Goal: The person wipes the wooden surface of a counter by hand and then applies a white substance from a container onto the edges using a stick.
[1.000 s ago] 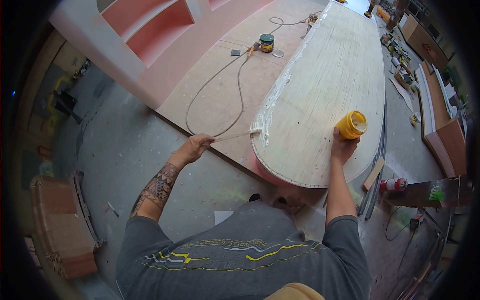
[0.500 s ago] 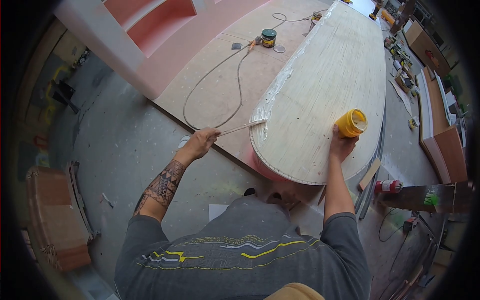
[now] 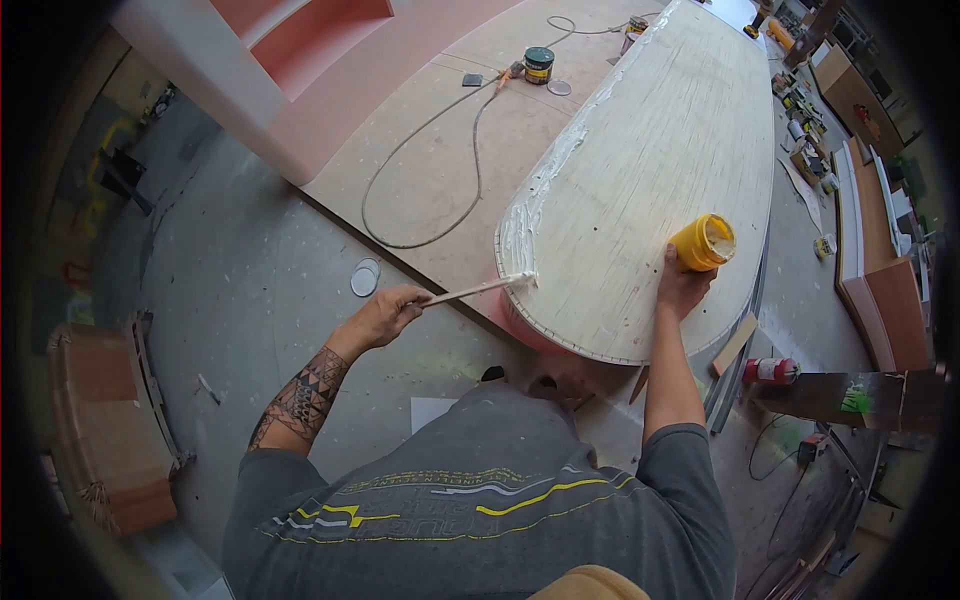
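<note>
My left hand (image 3: 392, 314) is closed round the end of a thin stick (image 3: 465, 292). The stick's far tip touches white paste (image 3: 522, 225) along the left edge of a long, rounded pale wooden panel (image 3: 650, 170). Over the panel's right part, my right hand (image 3: 686, 286) grips a yellow jar (image 3: 703, 242), tilted, with its open mouth showing pale paste inside. The paste runs as a ragged band up the panel's left edge.
A green-lidded can (image 3: 538, 65) and a looped hose (image 3: 478, 170) lie on the board left of the panel. Pink shelving (image 3: 330, 120) stands behind. To the right are a red cylinder (image 3: 771, 371) and a dark beam (image 3: 850, 400).
My left hand has moved down and slightly left, and the stick's tip has slid down along the panel's rounded edge, where more paste shows. My right hand keeps its hold on the jar.
</note>
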Tool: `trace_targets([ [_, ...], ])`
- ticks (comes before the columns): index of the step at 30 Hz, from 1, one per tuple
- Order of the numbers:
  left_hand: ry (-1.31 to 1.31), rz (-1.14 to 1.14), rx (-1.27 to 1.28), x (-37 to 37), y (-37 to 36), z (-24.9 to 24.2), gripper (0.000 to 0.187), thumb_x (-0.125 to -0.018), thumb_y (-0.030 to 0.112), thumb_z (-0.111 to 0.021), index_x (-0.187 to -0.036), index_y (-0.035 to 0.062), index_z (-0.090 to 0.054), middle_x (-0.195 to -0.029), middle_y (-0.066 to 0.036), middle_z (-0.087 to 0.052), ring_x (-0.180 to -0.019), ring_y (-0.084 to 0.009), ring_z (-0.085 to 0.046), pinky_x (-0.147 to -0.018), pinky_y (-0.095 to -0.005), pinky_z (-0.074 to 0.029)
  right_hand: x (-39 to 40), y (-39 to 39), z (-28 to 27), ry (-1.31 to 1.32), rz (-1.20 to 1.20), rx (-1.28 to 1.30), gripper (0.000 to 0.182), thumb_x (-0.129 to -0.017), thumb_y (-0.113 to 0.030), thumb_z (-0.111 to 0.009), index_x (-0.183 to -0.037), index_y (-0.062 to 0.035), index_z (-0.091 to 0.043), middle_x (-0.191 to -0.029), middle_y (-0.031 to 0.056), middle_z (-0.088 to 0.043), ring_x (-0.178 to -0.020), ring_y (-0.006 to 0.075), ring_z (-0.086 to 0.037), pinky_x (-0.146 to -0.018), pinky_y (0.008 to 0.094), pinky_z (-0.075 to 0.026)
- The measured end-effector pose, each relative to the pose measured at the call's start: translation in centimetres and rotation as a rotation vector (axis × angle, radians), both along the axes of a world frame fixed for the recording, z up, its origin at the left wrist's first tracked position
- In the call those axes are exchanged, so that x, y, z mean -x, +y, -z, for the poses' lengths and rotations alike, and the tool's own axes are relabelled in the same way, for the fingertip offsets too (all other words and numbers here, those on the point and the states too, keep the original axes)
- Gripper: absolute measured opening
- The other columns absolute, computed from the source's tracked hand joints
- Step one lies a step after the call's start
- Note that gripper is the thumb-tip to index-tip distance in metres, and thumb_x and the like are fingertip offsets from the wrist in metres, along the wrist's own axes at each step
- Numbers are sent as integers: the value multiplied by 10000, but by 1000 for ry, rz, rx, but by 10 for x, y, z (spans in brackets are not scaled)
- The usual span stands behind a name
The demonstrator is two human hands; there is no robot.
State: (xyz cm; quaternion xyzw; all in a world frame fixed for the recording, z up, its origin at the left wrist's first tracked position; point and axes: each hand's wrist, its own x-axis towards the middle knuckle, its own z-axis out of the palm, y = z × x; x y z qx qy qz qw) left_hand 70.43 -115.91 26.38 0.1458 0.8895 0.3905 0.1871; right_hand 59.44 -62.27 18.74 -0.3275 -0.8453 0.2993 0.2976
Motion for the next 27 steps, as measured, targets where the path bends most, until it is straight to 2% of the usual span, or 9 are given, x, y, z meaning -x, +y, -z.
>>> trace_targets([
  [5,191,-13,22,-23,2,20,304,-1006,-10,-690,-1305,43,-709,-1149,-161,-748,-1047,-321,-754,-923,-401,-613,3,5,7,-2,-7,23,1138,-782,-586,-888,-1598,-13,-338,-1523,237,-547,-1390,461,-553,-1189,538,-448],
  [12,132,-27,104,-58,17,8,295,-1006,-1,-668,-1295,47,-704,-1159,-164,-735,-1071,-355,-742,-928,-428,-607,2,4,8,-4,7,2,1131,-777,-577,-905,-1581,-19,-338,-1512,237,-558,-1365,463,-567,-1171,556,-453],
  [14,112,-182,-30,-57,19,10,299,-1006,-7,-665,-1297,42,-710,-1160,-167,-733,-1085,-335,-737,-948,-420,-595,1,4,7,-5,-7,24,1127,-777,-575,-907,-1575,-22,-335,-1506,239,-562,-1361,467,-568,-1169,558,-452],
  [15,118,-190,-26,-53,20,10,299,-1006,-7,-665,-1297,42,-710,-1160,-167,-733,-1085,-335,-737,-948,-420,-595,1,4,6,-9,-11,45,1124,-777,-573,-910,-1569,-24,-332,-1500,240,-567,-1357,472,-568,-1167,560,-452],
  [17,174,-285,21,-45,25,7,286,-995,-24,-687,-1276,26,-718,-1146,-157,-735,-1055,-304,-743,-942,-391,-596,-2,4,4,-15,-16,50,1123,-776,-566,-914,-1567,-24,-330,-1495,244,-570,-1361,476,-563,-1168,560,-450],
  [21,216,-351,77,-48,34,17,289,-991,-25,-687,-1273,29,-718,-1135,-161,-733,-1052,-313,-743,-942,-400,-597,-4,7,7,-12,-34,49,1106,-773,-529,-931,-1557,-24,-335,-1481,259,-577,-1370,484,-553,-1176,557,-442],
  [27,285,-406,247,-96,66,29,313,-966,-46,-701,-1267,36,-720,-1110,-156,-725,-1047,-318,-743,-929,-402,-597,-9,21,22,98,-161,153,1092,-767,-446,-957,-1561,-26,-337,-1533,261,-531,-1401,470,-530,-1182,552,-433],
])
